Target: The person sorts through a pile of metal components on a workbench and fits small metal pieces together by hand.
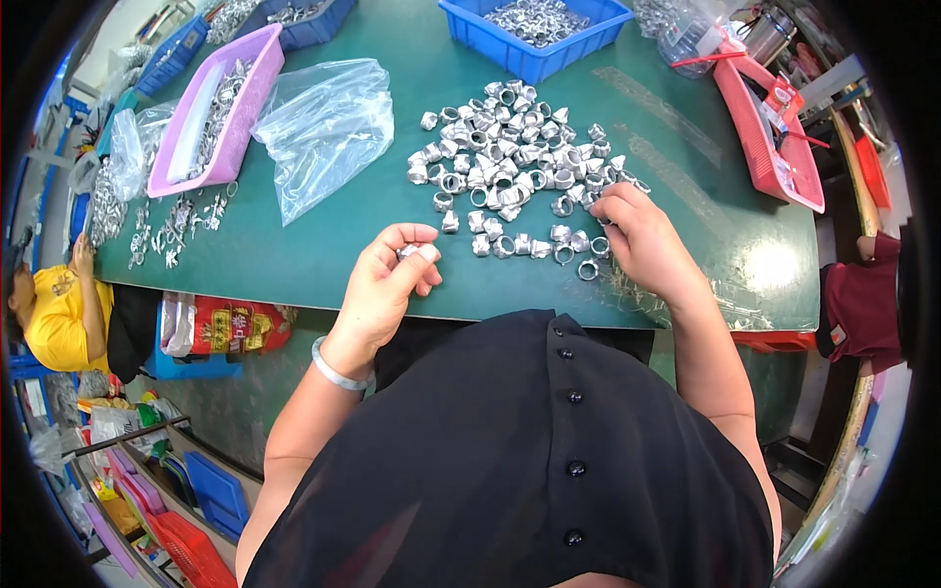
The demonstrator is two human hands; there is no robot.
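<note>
A loose pile of silver metal rings [505, 147], many with broad, faceted tops, lies on the green table in front of me. My left hand [387, 274] is closed left of the pile, thumb against fingers, with a small silver metal ring [405, 252] partly showing between them. At the pile's right edge my right hand [642, 235] has its fingers bent together on a metal ring [591, 199], which they largely cover. Nearer to me, several rings [539, 248] form an uneven row between my hands.
Behind the pile stands a blue bin [534, 61] of metal parts. A clear plastic bag [328, 127] and a pink basket [214, 108] of parts lie left. A red basket [769, 137] sits right. A person in yellow [67, 314] is far left, another in maroon [863, 304] far right.
</note>
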